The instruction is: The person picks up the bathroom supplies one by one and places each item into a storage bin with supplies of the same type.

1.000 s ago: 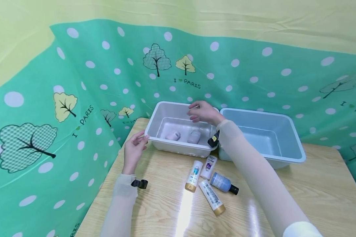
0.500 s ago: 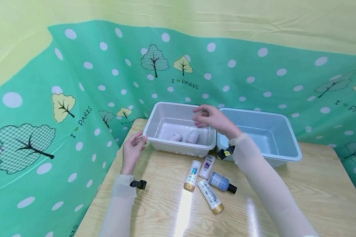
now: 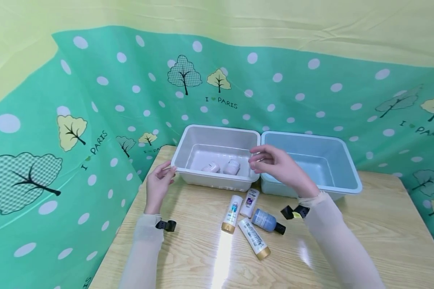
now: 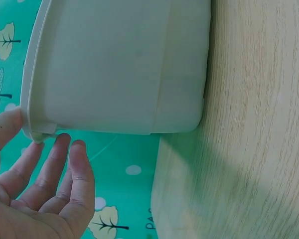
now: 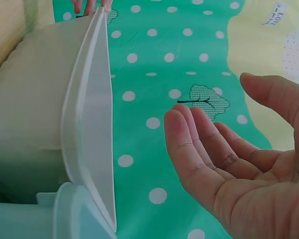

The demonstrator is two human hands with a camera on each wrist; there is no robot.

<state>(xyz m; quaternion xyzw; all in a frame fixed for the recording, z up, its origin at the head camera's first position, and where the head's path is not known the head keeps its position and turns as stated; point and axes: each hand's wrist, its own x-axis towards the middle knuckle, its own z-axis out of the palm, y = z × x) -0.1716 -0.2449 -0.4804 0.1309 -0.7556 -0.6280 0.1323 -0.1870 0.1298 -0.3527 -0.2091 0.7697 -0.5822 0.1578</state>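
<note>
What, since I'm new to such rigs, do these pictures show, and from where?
No robot here: a person works bare-handed. A camera on the head takes the wide views; one on each wrist takes the others. On the table stand a gray tub and a blue tub; three white bottles and a blue bottle lie in front. Two pale items lie in the gray tub. The left hand pinches the gray tub's rim; the right hand holds nothing.
</note>
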